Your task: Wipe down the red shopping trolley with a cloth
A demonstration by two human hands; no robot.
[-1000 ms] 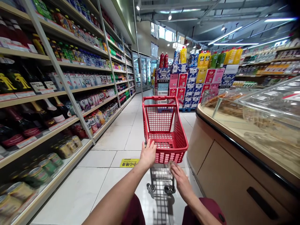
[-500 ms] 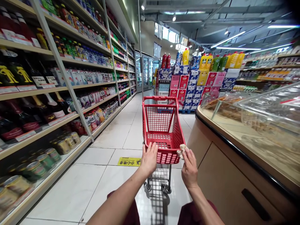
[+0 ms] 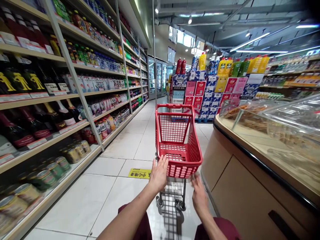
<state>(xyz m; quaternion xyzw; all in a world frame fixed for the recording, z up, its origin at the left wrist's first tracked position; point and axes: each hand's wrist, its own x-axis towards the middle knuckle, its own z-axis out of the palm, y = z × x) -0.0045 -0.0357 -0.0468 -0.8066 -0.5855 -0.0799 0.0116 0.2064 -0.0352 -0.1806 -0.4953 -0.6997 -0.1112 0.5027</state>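
A red plastic shopping cart stands in front of me with a bare basket and metal legs on casters. My left hand rests on the left of its near rim, fingers stretched out and flat. Just below the right corner of the basket is my right hand, its fingers blurred by motion and bent around a crumpled off-white cloth. Most of that cloth is hidden behind the fingers. Whether it touches the cart's underside, I cannot tell.
Drink shelves run along the left. A curved glass-topped food counter stands close on the right. Stacked drink cartons rise beyond the cart. A yellow floor sticker lies on the white tiles.
My right hand has moved down from the basket's right corner to below it, taking the cloth along. My left hand stays on the rim. The view has shifted slightly left.
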